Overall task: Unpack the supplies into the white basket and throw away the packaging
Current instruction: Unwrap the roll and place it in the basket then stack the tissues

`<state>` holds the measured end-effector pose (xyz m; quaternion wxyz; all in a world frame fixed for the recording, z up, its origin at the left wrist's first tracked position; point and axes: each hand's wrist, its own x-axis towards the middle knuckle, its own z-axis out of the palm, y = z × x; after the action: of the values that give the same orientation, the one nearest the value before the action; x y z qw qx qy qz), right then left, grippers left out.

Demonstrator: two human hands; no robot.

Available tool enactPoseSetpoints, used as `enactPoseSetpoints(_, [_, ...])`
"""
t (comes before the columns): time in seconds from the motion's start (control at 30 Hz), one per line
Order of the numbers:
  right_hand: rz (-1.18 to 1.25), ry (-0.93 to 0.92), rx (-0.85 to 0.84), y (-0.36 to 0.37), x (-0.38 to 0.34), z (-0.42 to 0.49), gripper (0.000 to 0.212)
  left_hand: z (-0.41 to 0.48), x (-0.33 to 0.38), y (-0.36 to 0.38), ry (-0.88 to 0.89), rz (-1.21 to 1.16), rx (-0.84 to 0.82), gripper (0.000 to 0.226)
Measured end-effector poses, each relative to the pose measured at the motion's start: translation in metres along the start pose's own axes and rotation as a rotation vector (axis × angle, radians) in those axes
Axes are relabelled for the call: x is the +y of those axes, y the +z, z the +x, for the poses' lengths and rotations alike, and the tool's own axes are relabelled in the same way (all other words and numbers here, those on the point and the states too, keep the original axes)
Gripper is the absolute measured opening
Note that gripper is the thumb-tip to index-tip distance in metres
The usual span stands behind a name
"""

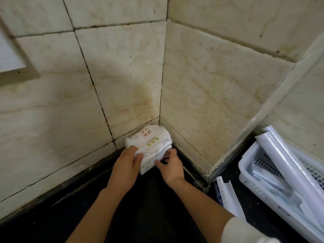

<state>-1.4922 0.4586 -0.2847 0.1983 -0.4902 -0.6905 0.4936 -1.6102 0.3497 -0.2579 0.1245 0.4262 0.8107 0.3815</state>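
Note:
A white soft pack of tissues (149, 139) with green and red print lies on the dark counter, pushed into the corner of the tiled walls. My left hand (127, 163) grips its near left end. My right hand (171, 163) pinches the wrapper at its near right end. The white basket (249, 165) stands at the right edge; it holds a white roll (287, 165) and flat plastic-wrapped packs (270, 179).
Stained cream wall tiles (122, 76) close in the corner on two sides. A metal-edged tiled partition (245, 135) rises between the corner and the basket. A flat white paper packet (229, 199) lies on the dark counter (149, 207) beside the basket.

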Motion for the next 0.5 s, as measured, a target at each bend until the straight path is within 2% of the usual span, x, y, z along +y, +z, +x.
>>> enactPoseSetpoints(0.1, [-0.044, -0.029, -0.062, -0.016, 0.003, -0.005, 0.046, -0.004, 0.006, -0.001, -0.078, 0.018, -0.028, 0.039])
enactPoseSetpoints(0.17, [-0.05, -0.05, -0.084, -0.03, 0.008, -0.017, 0.051, -0.012, 0.014, -0.002, -0.09, 0.061, 0.017, 0.049])
enactPoseSetpoints(0.23, [-0.075, -0.11, -0.076, -0.047, 0.017, -0.034, 0.046, -0.025, 0.028, 0.0, -0.08, 0.092, 0.095, 0.053])
enactPoseSetpoints(0.3, [-0.077, -0.164, -0.04, -0.071, 0.028, -0.053, 0.035, -0.043, 0.048, 0.008, -0.043, 0.057, 0.144, 0.05])
enactPoseSetpoints(0.37, [-0.094, -0.189, -0.015, -0.104, 0.038, -0.07, 0.036, -0.064, 0.069, 0.024, 0.028, 0.028, 0.129, 0.042])
enactPoseSetpoints(0.5, [-0.112, -0.206, 0.121, -0.185, 0.053, -0.089, 0.041, -0.099, 0.114, 0.076, 0.178, 0.002, -0.048, 0.031])
